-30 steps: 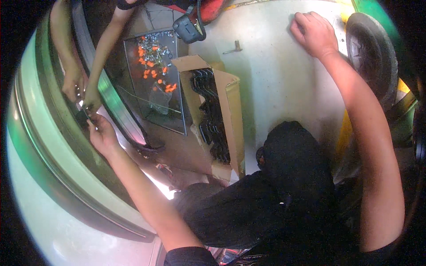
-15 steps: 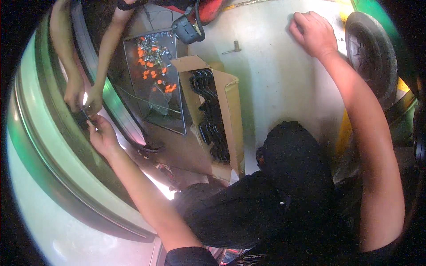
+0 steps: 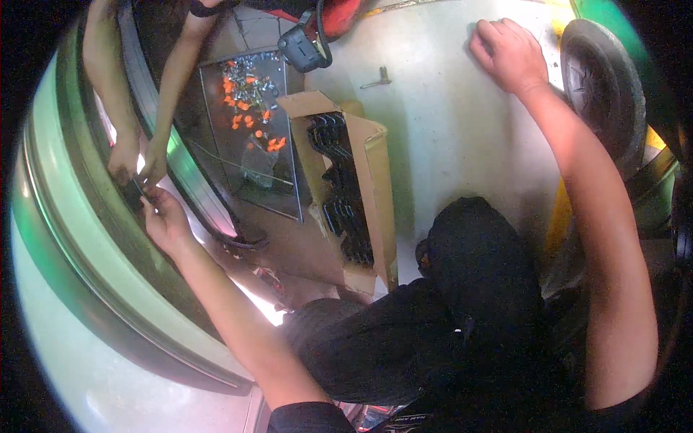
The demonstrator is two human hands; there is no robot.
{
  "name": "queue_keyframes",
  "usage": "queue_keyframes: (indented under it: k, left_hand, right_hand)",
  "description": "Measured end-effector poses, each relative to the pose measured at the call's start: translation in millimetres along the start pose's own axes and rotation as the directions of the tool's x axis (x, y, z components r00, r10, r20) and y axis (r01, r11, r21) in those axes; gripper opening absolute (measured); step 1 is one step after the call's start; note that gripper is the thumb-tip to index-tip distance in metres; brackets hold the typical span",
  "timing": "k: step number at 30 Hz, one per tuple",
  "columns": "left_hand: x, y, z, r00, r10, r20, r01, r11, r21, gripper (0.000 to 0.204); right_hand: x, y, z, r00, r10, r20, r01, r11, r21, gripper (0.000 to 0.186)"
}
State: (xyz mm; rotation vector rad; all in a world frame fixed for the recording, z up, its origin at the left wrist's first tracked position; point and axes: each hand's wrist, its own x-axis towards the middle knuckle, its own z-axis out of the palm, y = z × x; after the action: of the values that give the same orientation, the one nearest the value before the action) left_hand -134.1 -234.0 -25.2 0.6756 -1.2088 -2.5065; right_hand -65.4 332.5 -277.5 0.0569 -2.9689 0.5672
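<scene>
My left hand (image 3: 162, 220) pinches a small, thin dark part (image 3: 144, 193) at the left, along a curved door-frame-like edge. Another person's two hands (image 3: 126, 159) (image 3: 155, 162) are at that same part, just beyond my fingers. My right hand (image 3: 505, 54) rests on a pale metal surface (image 3: 469, 144) at the upper right, fingers curled in a loose fist with nothing visible in them. A small metal tool (image 3: 379, 83) lies to its left on that surface. Between my hands stands an open cardboard box (image 3: 377, 187) holding several black curved brackets (image 3: 339, 180).
A dark tray (image 3: 271, 198) holds small metal fasteners (image 3: 253, 79) and orange pieces (image 3: 276, 144). A dark corded device (image 3: 299, 47) sits at the top, a grey round wheel-like object (image 3: 603, 94) at the right. My dark-clothed legs (image 3: 476, 267) fill the lower middle.
The other person's hands have shifted slightly over the small part at the left. My two hands stay almost where they were.
</scene>
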Motion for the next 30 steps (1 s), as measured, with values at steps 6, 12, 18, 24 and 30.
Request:
queue_keyframes:
  k: [6,12,18,24,30]
  left_hand:
    - [-2.5,-2.8,2.7,1.000,0.001,-0.004,-0.001,1.000,0.013,0.026]
    - [-3.9,-0.6,4.3,0.999,-0.030,-0.012,0.030,0.999,-0.025,0.027]
    - [-3.8,-2.6,3.4,0.998,0.017,-0.054,-0.015,1.000,0.024,0.025]
    - [-2.8,-3.3,2.7,0.999,0.000,-0.048,-0.001,1.000,-0.031,0.026]
    - [-1.6,-2.5,5.8,0.999,-0.033,-0.020,0.032,0.999,-0.018,0.019]
  right_hand:
    - [0.5,0.6,1.8,0.999,-0.019,-0.026,0.019,1.000,0.008,0.011]
    - [-1.6,7.6,10.1,0.999,-0.027,-0.039,0.027,0.999,0.018,0.011]
    - [0.5,-0.4,0.6,0.999,-0.020,-0.037,0.021,1.000,0.021,0.011]
    - [-0.1,0.5,0.1,0.999,-0.029,-0.041,0.030,0.999,0.017,0.010]
    - [-0.3,0.7,-1.4,1.000,-0.022,-0.009,0.022,1.000,0.007,0.011]
